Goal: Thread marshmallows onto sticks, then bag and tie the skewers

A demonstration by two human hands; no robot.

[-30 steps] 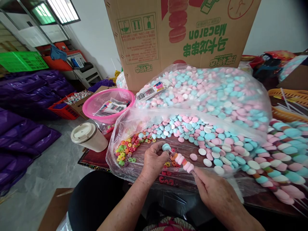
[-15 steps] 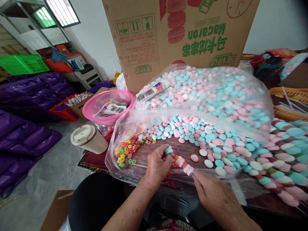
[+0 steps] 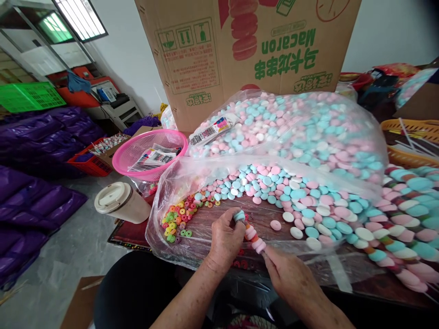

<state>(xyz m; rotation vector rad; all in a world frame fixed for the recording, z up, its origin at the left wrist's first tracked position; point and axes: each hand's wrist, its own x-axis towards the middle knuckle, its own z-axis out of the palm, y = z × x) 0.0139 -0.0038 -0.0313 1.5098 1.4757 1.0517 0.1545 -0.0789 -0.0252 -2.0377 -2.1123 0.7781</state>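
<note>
A short skewer of pink, white and orange candy discs (image 3: 253,237) sits between the two hands, just above the surface. The left hand (image 3: 224,240) pinches a blue candy disc (image 3: 239,215) at the skewer's upper end; the right hand (image 3: 291,278) is closed on its lower end. To do this step well, I think the stick must stay straight and the disc must go on at its centre, pressed gently. Beyond the left hand lie small coloured candy rings (image 3: 178,219) inside the clear plastic bag (image 3: 161,201). Loose pastel discs (image 3: 308,205) lie past the right hand, and finished skewers (image 3: 404,233) farther out to its side. A beige lidded cup (image 3: 120,203) stands near the bag's edge.
</note>
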